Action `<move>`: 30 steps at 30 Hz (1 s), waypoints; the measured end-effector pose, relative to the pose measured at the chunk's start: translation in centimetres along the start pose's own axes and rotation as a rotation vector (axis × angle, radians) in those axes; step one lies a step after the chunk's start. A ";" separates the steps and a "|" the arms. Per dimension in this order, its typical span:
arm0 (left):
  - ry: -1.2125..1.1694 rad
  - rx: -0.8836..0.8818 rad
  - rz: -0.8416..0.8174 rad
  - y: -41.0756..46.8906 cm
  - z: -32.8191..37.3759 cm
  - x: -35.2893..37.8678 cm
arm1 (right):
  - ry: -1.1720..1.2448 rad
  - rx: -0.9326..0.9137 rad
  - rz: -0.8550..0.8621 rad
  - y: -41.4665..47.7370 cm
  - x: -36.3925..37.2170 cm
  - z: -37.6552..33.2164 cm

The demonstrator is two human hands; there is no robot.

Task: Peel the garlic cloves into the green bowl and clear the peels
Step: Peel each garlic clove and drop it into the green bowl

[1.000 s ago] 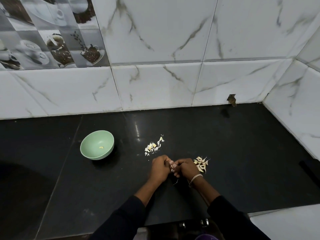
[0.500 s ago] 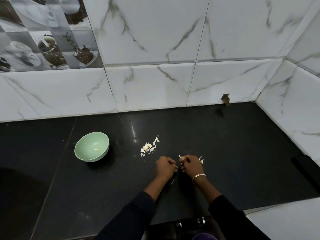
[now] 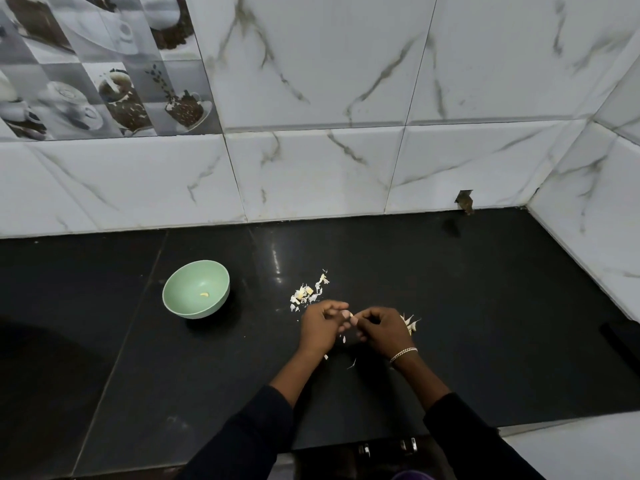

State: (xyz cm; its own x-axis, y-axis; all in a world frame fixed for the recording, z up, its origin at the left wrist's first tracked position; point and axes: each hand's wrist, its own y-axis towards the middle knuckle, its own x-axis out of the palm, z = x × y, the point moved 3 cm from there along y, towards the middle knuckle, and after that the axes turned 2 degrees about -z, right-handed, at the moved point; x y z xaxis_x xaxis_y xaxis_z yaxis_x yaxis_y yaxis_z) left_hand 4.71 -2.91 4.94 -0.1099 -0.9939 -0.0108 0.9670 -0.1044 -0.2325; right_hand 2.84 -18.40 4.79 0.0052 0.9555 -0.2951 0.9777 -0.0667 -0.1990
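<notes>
Left grip (image 3: 320, 325) and right grip (image 3: 382, 329), just below the middle of the frame, meet with fingers curled, both pinching one small garlic clove (image 3: 349, 314), which is largely hidden between the fingertips. Judged step: stripping the skin from this clove. It is best done by holding the clove steady in one grip while the other lifts the skin at the tip and draws it off in long strips, low over the tabletop (image 3: 485, 306), so that fragments fall close by. A few stray flakes (image 3: 351, 364) lie just under the wrists. A heap of peels (image 3: 308, 291) lies just above the left grip. A second pale heap (image 3: 410, 323) shows beside the right grip; whether it is cloves or skins cannot be told. The green bowl (image 3: 195, 263) stands well apart at centre left, with one peeled clove (image 3: 204, 294) inside. The bare clove should be carried there without trailing skin, keeping peels in one place for later clearing.
</notes>
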 end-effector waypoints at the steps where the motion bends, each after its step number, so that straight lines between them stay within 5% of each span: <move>1: 0.003 -0.008 0.005 0.0 0.1 -0.3 | 0.013 0.004 -0.016 0.0 0.3 -0.2; 16: -0.143 -0.124 0.020 -1.1 0.4 -2.4 | -0.127 -0.080 -0.028 -0.6 3.0 -2.9; 30: -0.276 -0.293 -0.208 -1.8 1.4 -3.8 | -0.159 -0.144 -0.017 -0.6 2.2 -3.8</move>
State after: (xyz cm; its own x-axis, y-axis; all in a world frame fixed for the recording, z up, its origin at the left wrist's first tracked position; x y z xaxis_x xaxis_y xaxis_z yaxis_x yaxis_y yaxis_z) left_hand 3.70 0.97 6.77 -0.1907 -0.9294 0.3160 0.8206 -0.3276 -0.4684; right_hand 3.10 -15.17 7.76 -0.0331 0.8980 -0.4387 0.9973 0.0012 -0.0728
